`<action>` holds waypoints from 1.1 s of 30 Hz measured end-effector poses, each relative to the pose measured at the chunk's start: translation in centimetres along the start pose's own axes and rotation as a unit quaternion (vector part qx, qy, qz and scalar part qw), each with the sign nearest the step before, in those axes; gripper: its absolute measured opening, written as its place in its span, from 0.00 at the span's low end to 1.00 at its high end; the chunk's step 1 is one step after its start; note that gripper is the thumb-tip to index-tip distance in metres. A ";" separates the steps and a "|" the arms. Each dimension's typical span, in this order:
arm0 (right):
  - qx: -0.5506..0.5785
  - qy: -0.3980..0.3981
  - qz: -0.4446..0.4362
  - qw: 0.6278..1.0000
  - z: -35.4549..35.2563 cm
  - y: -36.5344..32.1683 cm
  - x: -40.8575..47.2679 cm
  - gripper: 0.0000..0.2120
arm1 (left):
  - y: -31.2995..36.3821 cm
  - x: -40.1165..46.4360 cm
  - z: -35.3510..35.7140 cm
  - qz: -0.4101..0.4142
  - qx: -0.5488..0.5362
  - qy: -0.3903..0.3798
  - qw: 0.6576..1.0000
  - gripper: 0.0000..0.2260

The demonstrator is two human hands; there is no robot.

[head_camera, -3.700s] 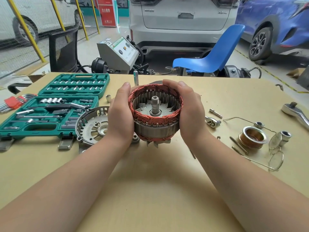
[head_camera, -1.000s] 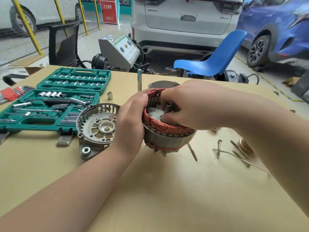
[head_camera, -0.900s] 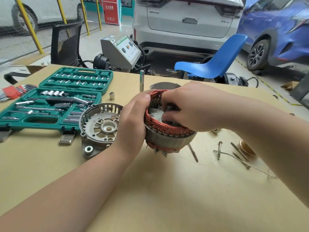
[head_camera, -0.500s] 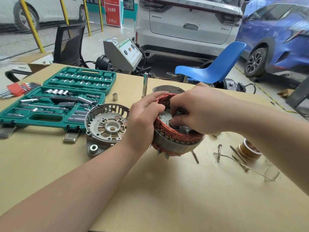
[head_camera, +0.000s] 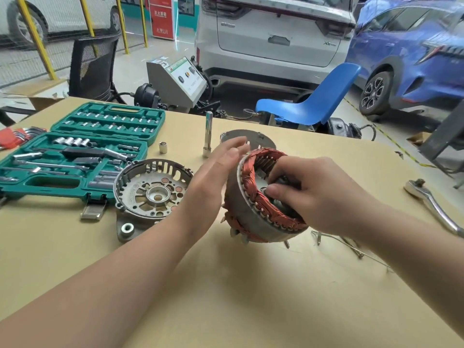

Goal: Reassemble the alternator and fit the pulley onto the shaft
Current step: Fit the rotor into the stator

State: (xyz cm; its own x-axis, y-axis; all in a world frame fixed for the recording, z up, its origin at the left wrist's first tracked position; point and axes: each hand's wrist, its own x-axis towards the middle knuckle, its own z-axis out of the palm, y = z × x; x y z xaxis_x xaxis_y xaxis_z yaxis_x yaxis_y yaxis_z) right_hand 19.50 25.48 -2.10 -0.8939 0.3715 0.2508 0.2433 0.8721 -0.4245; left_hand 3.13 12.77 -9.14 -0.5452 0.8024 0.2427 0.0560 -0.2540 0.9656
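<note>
From the head view, the stator is sitting just right of the frame's centre, tilted up on its lower edge, its open face turned toward the right of the picture and its short tabs touching the counter. The right hand is reaching inside the ring, fingers curled around something in the middle that is mostly hidden; I am judging it to be the rotor shaft, and that grip is looking narrow and closed on it. The left hand is lying flat and wide open beside the outer steel band, its fingers blurred, and I cannot tell whether it is touching. The end housing is lying open-side up at centre left, near the green socket set. A ratchet is resting at the right edge.

As a judgement, this assembly is going to feel heavy and rigid, while the copper windings are looking easy to nick, so the bare steel band is the place to hold it.

Compared with half a second back, the left hand has let go of the rim it was clasping and opened out, the stator is leaning further over, and the pulley is no longer showing behind the right forearm.
</note>
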 end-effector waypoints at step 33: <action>0.144 0.138 -0.075 0.977 5.7 3.1 -3.7 0.05 | -2.2 -0.3 -0.9 -0.049 0.090 0.035 0.994 0.18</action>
State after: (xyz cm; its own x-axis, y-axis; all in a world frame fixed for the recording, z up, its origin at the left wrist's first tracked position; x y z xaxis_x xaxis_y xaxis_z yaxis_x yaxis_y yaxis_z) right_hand 21.41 25.03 -9.32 -0.7664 0.3536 0.5363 -0.0336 0.8117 -0.5831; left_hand 2.37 12.59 -11.40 -0.6122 0.7771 0.1458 0.1455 -0.0705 0.9868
